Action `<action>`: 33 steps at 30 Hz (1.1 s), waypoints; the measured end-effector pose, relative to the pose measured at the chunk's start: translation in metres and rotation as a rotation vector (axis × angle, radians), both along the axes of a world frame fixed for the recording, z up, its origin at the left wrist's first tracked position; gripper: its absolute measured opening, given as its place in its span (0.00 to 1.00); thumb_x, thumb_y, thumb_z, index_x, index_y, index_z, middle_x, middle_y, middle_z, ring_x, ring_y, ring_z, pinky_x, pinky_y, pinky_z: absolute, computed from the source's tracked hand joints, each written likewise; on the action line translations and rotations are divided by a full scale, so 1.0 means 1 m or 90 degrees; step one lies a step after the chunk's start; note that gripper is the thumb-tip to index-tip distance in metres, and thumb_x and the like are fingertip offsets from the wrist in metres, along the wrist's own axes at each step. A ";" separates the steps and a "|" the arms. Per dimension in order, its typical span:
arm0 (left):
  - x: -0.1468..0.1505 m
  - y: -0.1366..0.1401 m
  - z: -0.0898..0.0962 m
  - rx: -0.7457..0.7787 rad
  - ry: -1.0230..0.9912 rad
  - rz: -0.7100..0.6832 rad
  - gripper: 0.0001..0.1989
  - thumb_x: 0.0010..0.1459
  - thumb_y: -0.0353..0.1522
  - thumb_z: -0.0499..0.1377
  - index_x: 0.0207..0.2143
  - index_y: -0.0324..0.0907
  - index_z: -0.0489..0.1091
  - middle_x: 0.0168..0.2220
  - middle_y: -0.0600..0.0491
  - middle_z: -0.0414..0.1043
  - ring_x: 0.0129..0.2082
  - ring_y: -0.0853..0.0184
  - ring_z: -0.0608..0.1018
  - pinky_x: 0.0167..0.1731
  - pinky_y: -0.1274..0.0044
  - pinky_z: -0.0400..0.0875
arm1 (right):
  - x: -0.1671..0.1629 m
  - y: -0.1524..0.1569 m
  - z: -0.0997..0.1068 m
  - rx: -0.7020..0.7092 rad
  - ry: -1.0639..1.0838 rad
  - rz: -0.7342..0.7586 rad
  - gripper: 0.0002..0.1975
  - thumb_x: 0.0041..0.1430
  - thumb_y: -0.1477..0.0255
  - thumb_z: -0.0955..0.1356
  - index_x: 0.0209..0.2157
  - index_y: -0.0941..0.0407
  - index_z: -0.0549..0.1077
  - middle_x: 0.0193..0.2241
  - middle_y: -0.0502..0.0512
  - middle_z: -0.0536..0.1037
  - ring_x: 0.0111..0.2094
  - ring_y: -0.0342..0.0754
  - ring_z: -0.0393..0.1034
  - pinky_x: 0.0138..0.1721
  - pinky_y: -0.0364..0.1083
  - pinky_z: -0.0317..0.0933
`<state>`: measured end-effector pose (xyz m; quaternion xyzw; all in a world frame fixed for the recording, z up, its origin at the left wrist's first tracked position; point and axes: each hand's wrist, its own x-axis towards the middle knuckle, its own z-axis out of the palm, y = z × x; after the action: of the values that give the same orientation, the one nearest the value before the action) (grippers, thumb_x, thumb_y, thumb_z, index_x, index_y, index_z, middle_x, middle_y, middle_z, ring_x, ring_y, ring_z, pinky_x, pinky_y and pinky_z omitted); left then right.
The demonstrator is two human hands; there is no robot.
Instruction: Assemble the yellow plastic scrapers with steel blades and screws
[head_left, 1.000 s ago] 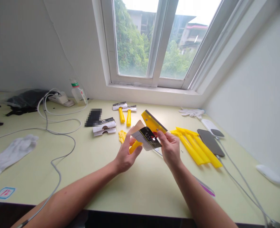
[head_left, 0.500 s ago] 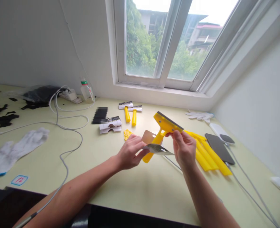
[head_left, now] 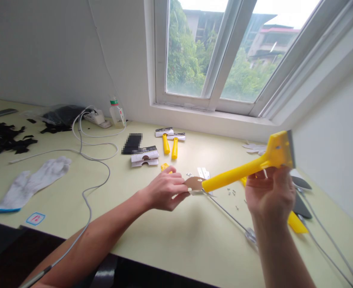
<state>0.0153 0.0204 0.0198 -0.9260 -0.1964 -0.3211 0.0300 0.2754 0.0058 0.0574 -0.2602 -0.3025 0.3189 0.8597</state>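
Note:
My left hand (head_left: 164, 190) pinches a folded cardboard sleeve (head_left: 195, 183) by its left edge. In my right hand (head_left: 269, 194) is a yellow scraper (head_left: 236, 174), gripped near its head. Its blade edge points right and its handle slants down to the left, the end close to the sleeve. A yellow plastic piece (head_left: 164, 166) lies partly behind my left fingers. Beyond the sleeve are flat metal blades (head_left: 204, 173) and several small screws (head_left: 230, 192). A screwdriver (head_left: 227, 212) with a clear handle lies below, partly hidden by my right arm.
Two sleeved yellow scrapers (head_left: 166, 144) and folded card sleeves (head_left: 144, 157) lie toward the window. More yellow handles (head_left: 298, 223) show behind my right arm. A white glove (head_left: 41, 180), a loose white cable (head_left: 88, 200) and a bottle (head_left: 117, 114) are on the left.
My right hand has moved right and turned the scraper; its handle has come out of the cardboard sleeve. My left hand keeps hold of the sleeve. The view has shifted slightly.

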 end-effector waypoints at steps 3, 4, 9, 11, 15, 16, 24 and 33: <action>-0.023 0.019 0.006 0.002 -0.136 0.135 0.10 0.61 0.31 0.54 0.26 0.42 0.66 0.21 0.55 0.66 0.23 0.70 0.68 0.30 0.75 0.63 | 0.010 0.012 -0.004 -0.082 0.088 -0.048 0.09 0.55 0.64 0.73 0.34 0.55 0.77 0.29 0.47 0.77 0.28 0.38 0.72 0.31 0.40 0.69; -0.033 0.027 0.007 -0.018 -0.216 0.229 0.08 0.61 0.33 0.55 0.28 0.42 0.67 0.21 0.56 0.66 0.21 0.70 0.68 0.27 0.76 0.63 | 0.012 0.015 -0.007 -0.102 0.093 -0.046 0.10 0.55 0.63 0.73 0.34 0.56 0.77 0.29 0.47 0.77 0.27 0.38 0.72 0.30 0.40 0.69; -0.088 0.063 0.002 -0.283 -0.337 0.620 0.32 0.59 0.38 0.56 0.65 0.47 0.54 0.34 0.54 0.78 0.30 0.64 0.79 0.33 0.76 0.71 | 0.005 0.021 -0.022 -0.148 0.064 0.033 0.15 0.48 0.61 0.76 0.33 0.57 0.77 0.27 0.48 0.78 0.26 0.39 0.73 0.30 0.40 0.69; -0.104 0.070 -0.003 -0.367 -0.212 0.671 0.28 0.57 0.39 0.56 0.61 0.49 0.62 0.35 0.53 0.78 0.34 0.61 0.80 0.37 0.74 0.72 | -0.004 0.020 -0.027 -0.159 0.041 0.089 0.16 0.47 0.60 0.77 0.33 0.57 0.77 0.27 0.49 0.79 0.26 0.40 0.73 0.31 0.40 0.69; -0.116 0.070 -0.010 -0.433 -0.016 0.714 0.25 0.58 0.44 0.54 0.58 0.53 0.68 0.41 0.49 0.79 0.43 0.54 0.79 0.42 0.68 0.72 | -0.023 0.016 -0.039 -0.190 -0.017 0.204 0.15 0.48 0.60 0.76 0.31 0.56 0.78 0.26 0.51 0.79 0.28 0.41 0.74 0.32 0.41 0.69; -0.116 0.068 -0.010 -0.433 0.008 0.727 0.26 0.58 0.46 0.53 0.59 0.54 0.67 0.43 0.48 0.79 0.44 0.52 0.79 0.43 0.67 0.72 | -0.027 0.015 -0.042 -0.197 -0.034 0.229 0.14 0.49 0.60 0.76 0.31 0.56 0.78 0.26 0.51 0.79 0.28 0.41 0.73 0.33 0.41 0.69; -0.116 0.063 -0.006 -0.412 0.063 0.793 0.28 0.61 0.48 0.48 0.60 0.51 0.66 0.52 0.42 0.75 0.50 0.46 0.77 0.45 0.62 0.71 | -0.054 0.003 -0.061 -0.252 -0.184 0.346 0.14 0.56 0.59 0.72 0.31 0.57 0.77 0.27 0.52 0.77 0.28 0.41 0.70 0.34 0.43 0.66; -0.116 0.059 -0.002 -0.318 -0.044 0.807 0.27 0.61 0.45 0.52 0.60 0.49 0.66 0.38 0.45 0.80 0.38 0.51 0.80 0.36 0.68 0.72 | -0.063 -0.004 -0.063 -0.277 -0.237 0.380 0.16 0.58 0.58 0.70 0.30 0.58 0.76 0.26 0.51 0.76 0.27 0.41 0.69 0.34 0.44 0.66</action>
<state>-0.1010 0.0791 0.0175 -0.6003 -0.7700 -0.2162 -0.0085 0.2121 0.0022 -0.0061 -0.3901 -0.4401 0.5582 0.5853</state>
